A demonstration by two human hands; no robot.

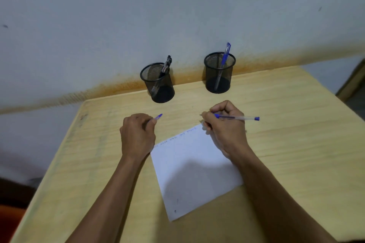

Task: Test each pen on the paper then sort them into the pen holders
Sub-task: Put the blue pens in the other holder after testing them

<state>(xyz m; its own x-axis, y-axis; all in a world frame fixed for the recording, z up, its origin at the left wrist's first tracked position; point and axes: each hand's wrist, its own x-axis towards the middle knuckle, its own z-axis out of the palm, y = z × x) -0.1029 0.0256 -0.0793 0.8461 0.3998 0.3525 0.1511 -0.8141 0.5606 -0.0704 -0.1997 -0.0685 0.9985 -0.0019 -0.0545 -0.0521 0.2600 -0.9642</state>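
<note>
My right hand [225,126] grips an uncapped clear pen with blue ends [237,118], held level just beyond the far corner of the white paper [193,171]. My left hand [137,134] pinches the pen's blue cap [158,117] beside the paper's left corner. A line of handwriting runs along the sheet's far edge. Two black mesh pen holders stand at the back of the table: the left holder [158,83] contains black pens, the right holder [219,73] contains a blue pen [224,61].
The light wooden table [286,144] meets a grey wall with a rust-coloured stain along its base. The table's left edge runs diagonally at the left, and its right corner lies at the far right.
</note>
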